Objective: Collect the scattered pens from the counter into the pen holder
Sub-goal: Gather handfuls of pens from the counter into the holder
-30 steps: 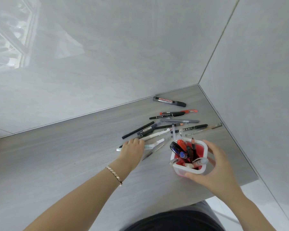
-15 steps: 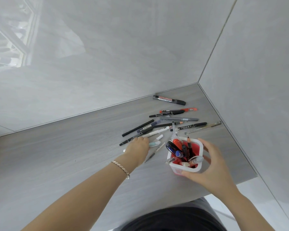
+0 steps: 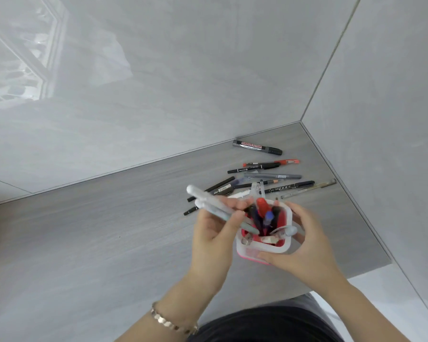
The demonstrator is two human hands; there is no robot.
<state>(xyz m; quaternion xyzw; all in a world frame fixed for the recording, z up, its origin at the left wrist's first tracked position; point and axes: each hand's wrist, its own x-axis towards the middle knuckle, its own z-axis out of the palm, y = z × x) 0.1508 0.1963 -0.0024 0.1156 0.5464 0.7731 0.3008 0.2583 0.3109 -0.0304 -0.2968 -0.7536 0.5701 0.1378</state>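
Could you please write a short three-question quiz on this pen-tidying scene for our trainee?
1. True or false: the left hand holds pale pens angled into the holder.
2. Which hand steadies the holder? A) left B) right C) neither
3. Fill in: the pen lying nearest the back wall is the black ____ marker.

Key:
1. True; their tips point into the holder's mouth.
2. B; the right hand wraps its right side and front.
3. Whiteboard, as its label reads.
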